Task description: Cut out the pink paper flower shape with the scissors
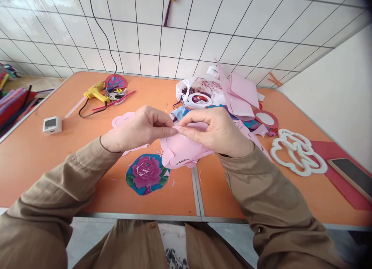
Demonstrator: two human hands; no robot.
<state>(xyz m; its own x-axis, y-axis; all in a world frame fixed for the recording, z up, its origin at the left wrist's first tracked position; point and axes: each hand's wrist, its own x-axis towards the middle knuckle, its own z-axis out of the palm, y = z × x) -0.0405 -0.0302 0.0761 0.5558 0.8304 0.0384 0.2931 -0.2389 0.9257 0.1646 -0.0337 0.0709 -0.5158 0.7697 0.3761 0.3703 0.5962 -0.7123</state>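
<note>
Between my two hands hangs a pink cut-out sheet (181, 147) with wavy edges and a small dark line of marks near its lower rim; I cannot tell whether it is paper or foam. My left hand (142, 127) pinches its top edge between thumb and fingers. Right beside that, my right hand (216, 129) pinches the same edge, the fingertips almost touching. Below on the table lies a cloth piece with a magenta rose (147, 172) on blue. Another pink scalloped piece (123, 120) lies partly hidden behind my left hand.
A yellow glue gun (97, 93) with a cord rests at the back left, near pliers (116, 95) and a white box-shaped device (52, 125). Folded pink sheets (240, 93) and a plastic bag (207, 85) stand behind. White cloud-shaped frames (298, 153) and a phone (353, 176) lie right.
</note>
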